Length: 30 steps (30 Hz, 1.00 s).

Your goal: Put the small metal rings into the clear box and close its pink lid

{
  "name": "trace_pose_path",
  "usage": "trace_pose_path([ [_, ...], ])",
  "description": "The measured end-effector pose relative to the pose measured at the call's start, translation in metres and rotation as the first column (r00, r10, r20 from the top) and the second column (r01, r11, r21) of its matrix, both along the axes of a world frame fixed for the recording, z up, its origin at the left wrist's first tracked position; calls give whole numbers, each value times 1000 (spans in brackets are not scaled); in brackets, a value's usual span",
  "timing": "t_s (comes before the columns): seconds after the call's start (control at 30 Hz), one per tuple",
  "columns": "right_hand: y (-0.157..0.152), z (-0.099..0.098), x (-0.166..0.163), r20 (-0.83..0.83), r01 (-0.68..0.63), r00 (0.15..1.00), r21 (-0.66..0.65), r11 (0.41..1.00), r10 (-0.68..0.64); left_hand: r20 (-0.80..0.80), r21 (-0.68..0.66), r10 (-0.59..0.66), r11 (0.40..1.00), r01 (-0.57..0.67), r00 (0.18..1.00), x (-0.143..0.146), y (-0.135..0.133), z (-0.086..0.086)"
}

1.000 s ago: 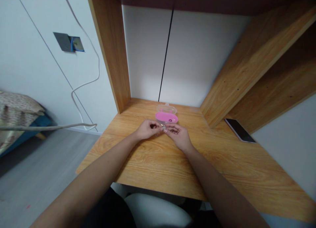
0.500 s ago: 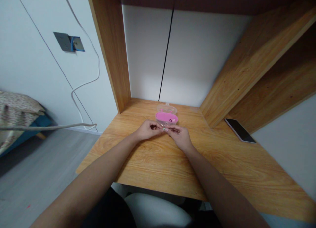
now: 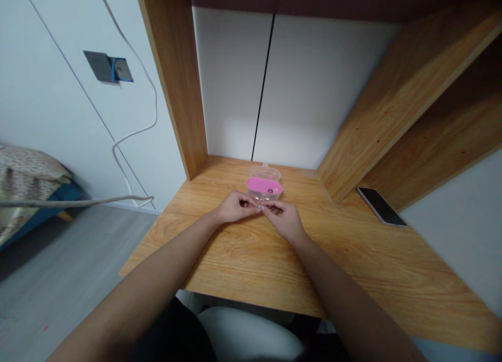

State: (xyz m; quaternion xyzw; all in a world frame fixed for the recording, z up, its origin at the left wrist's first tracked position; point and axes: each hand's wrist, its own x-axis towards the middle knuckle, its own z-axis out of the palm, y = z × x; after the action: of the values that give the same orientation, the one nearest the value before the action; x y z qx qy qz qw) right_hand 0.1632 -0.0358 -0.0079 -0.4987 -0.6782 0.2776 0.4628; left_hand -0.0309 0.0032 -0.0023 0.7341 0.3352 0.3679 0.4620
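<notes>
Pinching something tiny between them, the person's two hands meet fingertip to fingertip just above the worktop, right in front of a small pink box. The tiny thing sits where the fingers of both hands come together; it is too small to make out. The left hand lies knuckles up, its fingers curled in and closed on the little piece. The right hand mirrors it, thumb and forefinger drawn together on the same spot, the rest of the fingers loosely bent. Both forearms run in from the near edge of the worktop, bare, and angle towards each other so they form a narrow wedge.

The pink box stands just beyond the hands, its clear lid tipped back open behind it. Well off to the right, a dark phone lies flat on the wood beside the slanted wooden shelf side. On the left wall a white cable hangs down in loops.
</notes>
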Motion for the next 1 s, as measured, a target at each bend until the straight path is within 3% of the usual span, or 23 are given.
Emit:
trace_pose_path([
  [0.23, -2, 2, -2, 19, -57, 998, 88, 995, 55, 11, -24, 21, 999, -21, 1000, -1, 2, -2],
  [0.57, -2, 4, -3, -4, -112, 994, 104, 988, 113, 74, -97, -21, 995, 28, 997, -1, 2, 0],
  [1.0, -2, 5, -1, 57, -79, 996, 172, 982, 70, 69, -65, -53, 996, 57, 996, -1, 1, 0],
])
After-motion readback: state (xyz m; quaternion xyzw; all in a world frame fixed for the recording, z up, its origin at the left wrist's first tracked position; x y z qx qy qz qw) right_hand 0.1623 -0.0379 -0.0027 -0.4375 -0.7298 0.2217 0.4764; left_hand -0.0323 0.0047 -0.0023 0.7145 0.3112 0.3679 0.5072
